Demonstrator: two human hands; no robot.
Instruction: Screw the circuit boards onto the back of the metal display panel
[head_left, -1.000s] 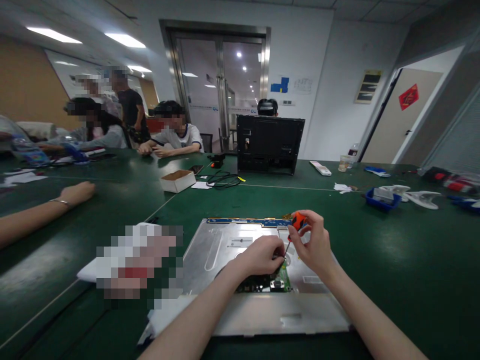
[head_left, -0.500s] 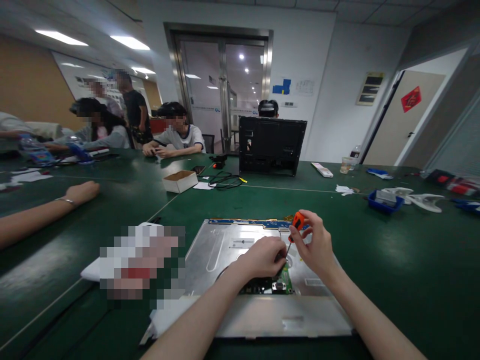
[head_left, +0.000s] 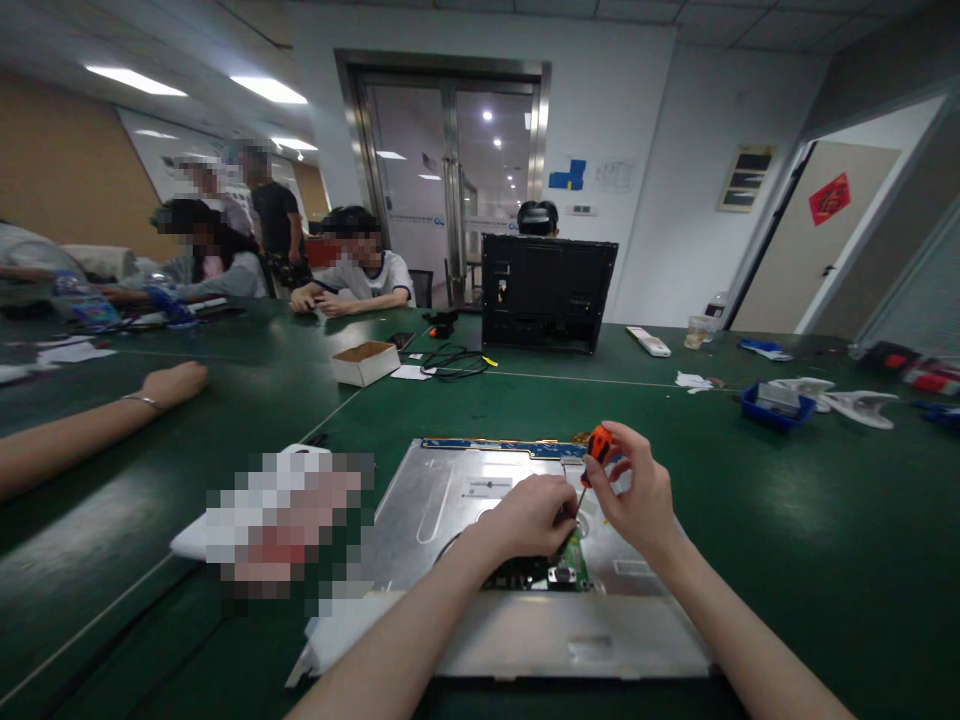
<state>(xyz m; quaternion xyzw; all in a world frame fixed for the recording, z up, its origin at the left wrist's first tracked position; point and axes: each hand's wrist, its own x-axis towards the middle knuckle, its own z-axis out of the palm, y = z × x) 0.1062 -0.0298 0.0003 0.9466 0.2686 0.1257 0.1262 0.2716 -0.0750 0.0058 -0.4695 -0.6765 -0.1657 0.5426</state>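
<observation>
A metal-backed display panel [head_left: 442,500] lies flat on the green table before me, a blue circuit strip [head_left: 495,450] along its far edge. Between the fingers of my right hand [head_left: 637,490] is the orange and black handle of a screwdriver [head_left: 599,443]. Its thin shaft slants down to the fingertips of my left hand [head_left: 532,515]. Those fingers are pinched together over a green circuit board [head_left: 576,565] on the panel; what they hold, if anything, is hidden. The screwdriver's tip is also out of sight behind them.
Left of the panel lies a white, partly blurred packet [head_left: 277,520], with another person's forearm [head_left: 82,430] beyond it. Farther back are an open white box [head_left: 365,365], black cables [head_left: 454,362] and a black monitor casing [head_left: 550,293]. A blue tray [head_left: 776,408] is at the right.
The whole view has shifted slightly, moving everything a little to the right. Both hands keep nearly the same pose, with the screwdriver still at the left fingertips.
</observation>
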